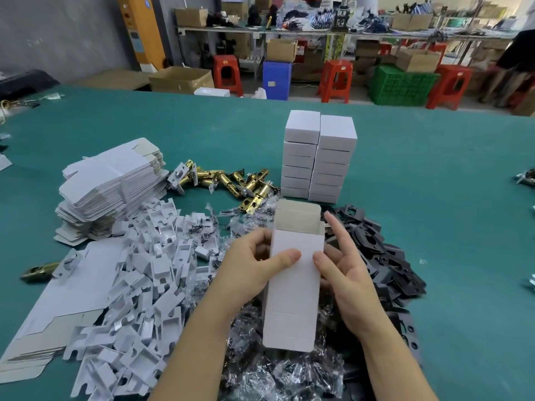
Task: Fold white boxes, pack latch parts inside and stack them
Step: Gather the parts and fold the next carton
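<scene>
I hold a white box upright-tilted in front of me, its far end open with the grey flap raised. My left hand grips its left side, thumb across the front face. My right hand holds the right side with the thumb on the front, and its index finger stretches up along the box's edge. Two stacks of closed white boxes stand side by side behind it. Brass latch parts lie to their left.
On the green table, flat unfolded box blanks are piled at the left, white cardboard inserts heap in front of them, bagged screws lie under my arms, and black plates lie at the right. Another latch lies far left.
</scene>
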A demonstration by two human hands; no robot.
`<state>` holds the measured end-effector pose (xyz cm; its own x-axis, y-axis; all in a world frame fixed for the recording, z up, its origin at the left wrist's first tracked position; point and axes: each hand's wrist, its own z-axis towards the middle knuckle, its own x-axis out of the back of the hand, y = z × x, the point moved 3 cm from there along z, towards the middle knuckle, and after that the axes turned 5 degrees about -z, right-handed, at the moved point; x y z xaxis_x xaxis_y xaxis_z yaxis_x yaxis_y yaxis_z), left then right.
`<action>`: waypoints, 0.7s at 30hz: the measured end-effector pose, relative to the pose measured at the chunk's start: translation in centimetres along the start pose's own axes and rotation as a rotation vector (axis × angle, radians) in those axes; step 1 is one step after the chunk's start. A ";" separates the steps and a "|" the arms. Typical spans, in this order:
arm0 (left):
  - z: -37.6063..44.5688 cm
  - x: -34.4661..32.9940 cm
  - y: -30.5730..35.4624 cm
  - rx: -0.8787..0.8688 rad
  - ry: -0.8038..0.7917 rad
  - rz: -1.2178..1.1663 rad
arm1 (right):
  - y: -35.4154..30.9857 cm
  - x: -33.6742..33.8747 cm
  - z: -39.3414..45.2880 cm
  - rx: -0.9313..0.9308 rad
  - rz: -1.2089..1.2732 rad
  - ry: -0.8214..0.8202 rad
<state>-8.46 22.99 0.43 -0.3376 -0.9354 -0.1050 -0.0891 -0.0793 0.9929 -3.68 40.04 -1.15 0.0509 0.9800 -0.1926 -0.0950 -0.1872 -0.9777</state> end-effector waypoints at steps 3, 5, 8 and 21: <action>0.0 -0.1 -0.3 0.020 -0.019 0.002 | -0.1 0.0 0.0 0.012 0.006 -0.018; 0.1 0.0 -0.4 0.028 -0.031 -0.029 | -0.1 0.0 0.0 0.023 0.014 -0.018; 0.1 0.0 -0.5 0.027 -0.050 -0.052 | -0.2 -0.1 0.0 0.033 0.012 -0.014; 0.4 0.5 -0.2 -0.007 0.040 -0.007 | -0.1 0.5 -0.2 -0.013 -0.038 -0.049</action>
<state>-9.01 22.71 0.14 -0.2992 -0.9479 -0.1095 -0.0843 -0.0880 0.9925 -3.47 40.55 -1.20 0.0052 0.9885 -0.1510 -0.0812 -0.1500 -0.9853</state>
